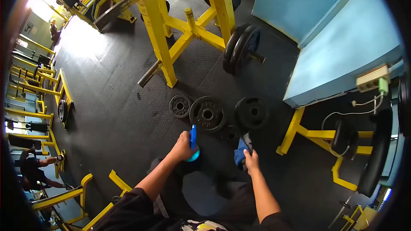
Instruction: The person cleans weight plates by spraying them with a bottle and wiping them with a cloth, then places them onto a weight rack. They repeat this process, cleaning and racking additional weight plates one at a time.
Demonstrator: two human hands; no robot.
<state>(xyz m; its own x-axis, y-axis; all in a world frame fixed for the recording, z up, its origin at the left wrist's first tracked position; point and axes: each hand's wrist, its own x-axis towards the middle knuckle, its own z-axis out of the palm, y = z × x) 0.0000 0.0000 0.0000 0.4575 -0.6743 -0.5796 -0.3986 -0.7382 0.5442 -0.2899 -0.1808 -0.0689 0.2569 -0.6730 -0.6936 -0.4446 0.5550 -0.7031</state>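
Note:
My left hand (182,147) is closed round the neck of a spray bottle (193,137) with a blue top and a turquoise lower part. In my right hand (251,161) is a blue and grey cloth (241,153), hanging from closed fingers. Beyond both hands, weight plates lie flat on the dark floor: a small one (180,106) at the left, a larger one (208,114) beside it, another large one (252,113) at the right, and a very small one (231,133) between and nearer to me.
A yellow plate rack (171,55) stands ahead, with black plates (242,49) on its right peg. A yellow bench frame (314,133) is at the right by the blue wall (342,42). Gym machines line the left, where a person (34,169) is seen.

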